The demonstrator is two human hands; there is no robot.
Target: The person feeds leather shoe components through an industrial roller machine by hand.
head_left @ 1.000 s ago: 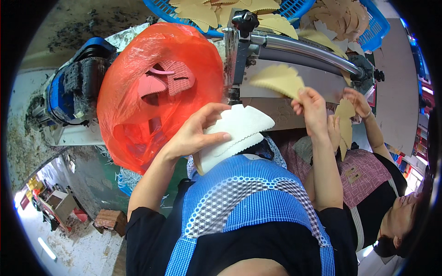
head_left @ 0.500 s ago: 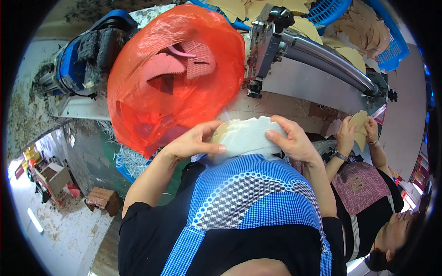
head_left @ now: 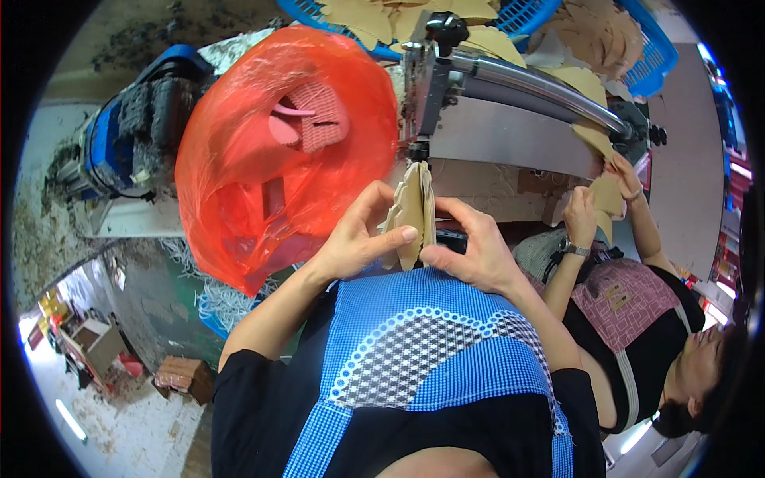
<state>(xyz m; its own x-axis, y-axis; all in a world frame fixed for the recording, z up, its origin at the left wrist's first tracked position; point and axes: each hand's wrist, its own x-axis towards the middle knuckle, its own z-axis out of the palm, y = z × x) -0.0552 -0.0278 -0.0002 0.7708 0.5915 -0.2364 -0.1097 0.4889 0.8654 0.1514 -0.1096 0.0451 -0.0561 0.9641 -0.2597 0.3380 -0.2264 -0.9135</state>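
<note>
Held piece: a tan, scallop-edged cut piece [head_left: 413,213], folded or stacked edge-on to the camera, stands upright between both hands, just below the head of the sewing machine [head_left: 478,95].
Left hand: the left hand [head_left: 360,239] pinches the piece from the left, thumb pressed flat against its lower edge, fingers curled behind it.
Right hand: the right hand [head_left: 470,253] grips the same piece from the right, fingertips closed on its edge; the two hands nearly meet across it.
Left of the work: a red plastic bag [head_left: 271,151], bulging and translucent, sits just beside the left hand; pink ribbed pieces [head_left: 315,119] show through it. It blocks the view of the bench behind.
Farther left: a blue motor [head_left: 131,131], dusty and matted with lint.
Above: blue baskets [head_left: 637,48] heaped with more tan cut pieces [head_left: 374,16].
Right: a second person in a pink checked apron [head_left: 629,303] holds another tan piece [head_left: 602,191] at the machine's far end, well apart from the wearer's hands.
Foreground: the wearer's blue checked apron [head_left: 430,350] fills the lower frame and hides the lap.
</note>
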